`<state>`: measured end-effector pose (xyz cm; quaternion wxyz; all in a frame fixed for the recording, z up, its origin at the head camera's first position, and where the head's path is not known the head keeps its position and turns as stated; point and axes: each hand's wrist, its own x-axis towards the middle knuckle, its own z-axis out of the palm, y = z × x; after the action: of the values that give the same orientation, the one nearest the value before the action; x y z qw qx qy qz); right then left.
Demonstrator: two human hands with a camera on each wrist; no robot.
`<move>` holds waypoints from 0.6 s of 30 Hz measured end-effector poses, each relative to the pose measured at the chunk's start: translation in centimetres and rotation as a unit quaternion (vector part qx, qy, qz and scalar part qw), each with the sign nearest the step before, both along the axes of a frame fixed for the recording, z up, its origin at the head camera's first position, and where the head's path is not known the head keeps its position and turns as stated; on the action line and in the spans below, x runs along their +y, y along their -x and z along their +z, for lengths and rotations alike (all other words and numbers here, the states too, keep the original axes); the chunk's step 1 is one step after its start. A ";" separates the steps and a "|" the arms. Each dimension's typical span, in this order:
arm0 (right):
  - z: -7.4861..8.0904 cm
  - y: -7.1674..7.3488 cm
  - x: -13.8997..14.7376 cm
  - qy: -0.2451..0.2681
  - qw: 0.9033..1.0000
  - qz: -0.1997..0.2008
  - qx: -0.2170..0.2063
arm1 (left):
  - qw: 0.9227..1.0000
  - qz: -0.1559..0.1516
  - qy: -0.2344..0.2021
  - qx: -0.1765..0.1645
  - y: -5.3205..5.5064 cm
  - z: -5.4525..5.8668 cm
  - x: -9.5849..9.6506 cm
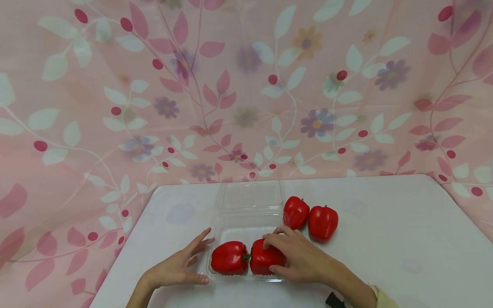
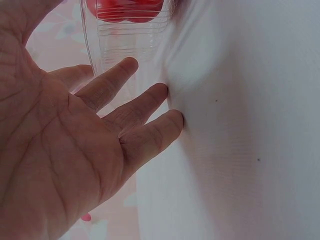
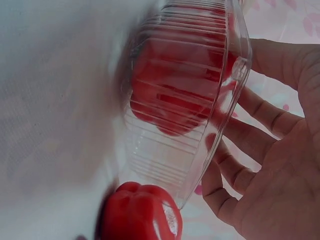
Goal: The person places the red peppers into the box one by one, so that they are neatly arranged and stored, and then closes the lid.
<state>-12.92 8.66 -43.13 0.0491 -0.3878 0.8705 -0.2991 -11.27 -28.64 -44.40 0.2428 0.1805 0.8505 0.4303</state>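
A clear plastic clamshell box lies with its lid raised at the back. Inside its front half sit two red bell peppers side by side, the left pepper and the right pepper, stems facing each other. My right hand reaches over the box's right wall and holds the right pepper, thumb in front and fingers over its top. In the right wrist view that pepper shows through the ridged wall. My left hand is beside the box's left side, fingers spread, holding nothing; its palm fills the left wrist view.
Two more red bell peppers stand right of the box: one pepper near its back right corner, another pepper just beyond. Everything stands on a white-covered table. A pink floral cloth hangs behind the table.
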 end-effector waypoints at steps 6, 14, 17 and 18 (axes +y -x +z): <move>0.0 0.0 0.2 -0.001 1.000 -0.004 -0.004 | 1.000 0.000 -0.003 0.002 0.0 0.0 0.0; 0.1 -0.1 0.5 0.015 1.000 -0.003 -0.004 | 1.000 0.004 -0.003 -0.002 0.0 0.0 0.1; 0.1 -0.1 0.7 0.019 1.000 -0.008 -0.003 | 1.000 0.005 -0.004 -0.003 0.0 0.0 0.1; 0.2 -0.1 0.8 0.021 1.000 -0.010 -0.003 | 1.000 0.005 -0.004 -0.004 0.0 0.0 0.1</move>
<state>-12.77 9.41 -42.94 0.0403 -0.3789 0.8677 -0.3193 -11.28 -28.51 -44.38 0.2434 0.1756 0.8486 0.4357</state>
